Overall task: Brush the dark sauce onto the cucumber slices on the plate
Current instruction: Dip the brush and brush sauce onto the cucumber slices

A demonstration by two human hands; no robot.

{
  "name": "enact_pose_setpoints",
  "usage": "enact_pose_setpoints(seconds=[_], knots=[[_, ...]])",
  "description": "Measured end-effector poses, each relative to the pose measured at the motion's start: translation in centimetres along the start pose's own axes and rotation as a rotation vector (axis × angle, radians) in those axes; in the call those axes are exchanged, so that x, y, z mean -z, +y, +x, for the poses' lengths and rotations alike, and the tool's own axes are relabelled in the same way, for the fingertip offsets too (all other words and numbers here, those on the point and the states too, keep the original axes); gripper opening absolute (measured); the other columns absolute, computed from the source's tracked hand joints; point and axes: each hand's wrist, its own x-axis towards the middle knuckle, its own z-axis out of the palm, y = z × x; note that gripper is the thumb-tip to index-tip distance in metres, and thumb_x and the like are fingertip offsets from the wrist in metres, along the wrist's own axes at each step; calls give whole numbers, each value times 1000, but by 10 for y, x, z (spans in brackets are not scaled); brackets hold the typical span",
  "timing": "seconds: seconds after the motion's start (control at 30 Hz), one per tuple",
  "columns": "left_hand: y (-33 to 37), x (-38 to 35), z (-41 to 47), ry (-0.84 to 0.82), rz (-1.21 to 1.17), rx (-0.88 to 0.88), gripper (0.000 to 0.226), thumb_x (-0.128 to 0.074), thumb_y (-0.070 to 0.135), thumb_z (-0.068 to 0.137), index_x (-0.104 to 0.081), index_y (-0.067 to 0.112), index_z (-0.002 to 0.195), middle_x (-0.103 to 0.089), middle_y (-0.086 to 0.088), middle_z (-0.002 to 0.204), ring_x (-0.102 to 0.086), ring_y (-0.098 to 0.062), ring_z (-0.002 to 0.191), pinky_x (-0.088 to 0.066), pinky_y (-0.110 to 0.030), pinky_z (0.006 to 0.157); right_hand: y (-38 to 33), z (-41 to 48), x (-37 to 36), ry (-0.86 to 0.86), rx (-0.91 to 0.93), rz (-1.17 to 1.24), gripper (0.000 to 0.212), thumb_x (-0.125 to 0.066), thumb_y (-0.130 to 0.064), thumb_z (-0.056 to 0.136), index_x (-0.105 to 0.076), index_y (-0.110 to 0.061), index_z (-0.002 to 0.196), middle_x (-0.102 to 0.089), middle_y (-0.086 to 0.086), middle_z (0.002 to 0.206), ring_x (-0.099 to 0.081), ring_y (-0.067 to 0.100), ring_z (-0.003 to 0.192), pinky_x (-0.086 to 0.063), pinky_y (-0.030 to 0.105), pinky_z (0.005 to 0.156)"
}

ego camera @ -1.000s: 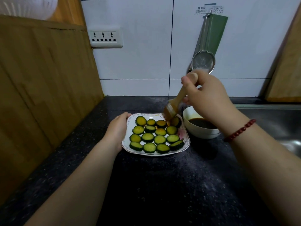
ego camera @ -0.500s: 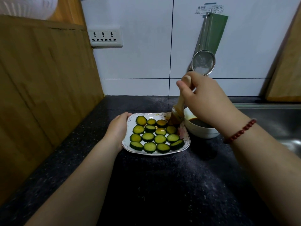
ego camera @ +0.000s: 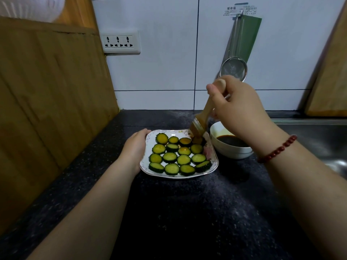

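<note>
On the plate (ego camera: 143, 167): cucumber slices (ego camera: 170, 157) lie in rows. Two or three at the back look browned with sauce and the near rows are plain green — under halfway, I judge.
Beside the plate: bowl (ego camera: 232, 153) of dark sauce (ego camera: 231, 141) on the worktop (ego camera: 187, 212).
Right hand (ego camera: 238, 107): raised, grip closed round the brush (ego camera: 198, 128) handle, bristles on the back-right slice.
Left hand (ego camera: 135, 149): against the plate's left rim — whether the grip curls under it, I cannot tell.

Dim overall; the wall tiles (ego camera: 159, 53) at 12 o'clock are brightest. The tabletop (ego camera: 187, 212) at 6 o'clock lies murky, and the edges bow.
</note>
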Motion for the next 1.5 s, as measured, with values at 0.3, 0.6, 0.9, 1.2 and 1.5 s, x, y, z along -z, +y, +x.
enact_pose_setpoints(seconds=[0.3, 0.6, 0.9, 1.2, 1.5], knots=[[-1, 1, -2, 6, -1, -15, 20, -52, 23, 103, -70, 17, 98, -74, -16, 118, -69, -35, 113, -54, -52, 104, 1, 1, 5, 19, -15, 61, 34, -49, -34, 103, -60, -2, 98, -69, 20, 87, -71, 33, 73, -59, 51, 72], [0, -1, -2, 18, -17, -8, 25, -52, 25, 103, -70, 16, 118, -76, -15, 111, -72, -32, 103, -57, -49, 100, 12, 18, 53, 493, -37, 69, 32, -44, -45, 97, -40, -29, 70, -57, 22, 78, -63, 43, 72, -54, 59, 65], [0, -1, -2, 2, -2, 1, 19, -51, 23, 104, -69, 18, 103, -74, -11, 104, -69, -30, 101, -54, -48, 101, 37, 20, 29, -36, -258, -196, 34, -39, -38, 104, -47, -17, 79, -68, 15, 80, -69, 31, 57, -56, 37, 60], [1, -2, -2, -4, -1, 7, 19, -51, 23, 103, -70, 18, 105, -74, -11, 101, -69, -31, 100, -55, -49, 101, 31, 18, 28, -27, -229, -190, 34, -42, -36, 104, -44, -19, 75, -67, 18, 85, -70, 37, 62, -61, 49, 65], [1, -1, -4, 9, 6, -12, 18, -53, 22, 101, -70, 17, 104, -76, -15, 113, -71, -33, 105, -56, -49, 99, 27, 16, 27, -64, -234, -149, 33, -44, -35, 104, -50, -13, 81, -67, 18, 86, -71, 35, 60, -62, 49, 62]])
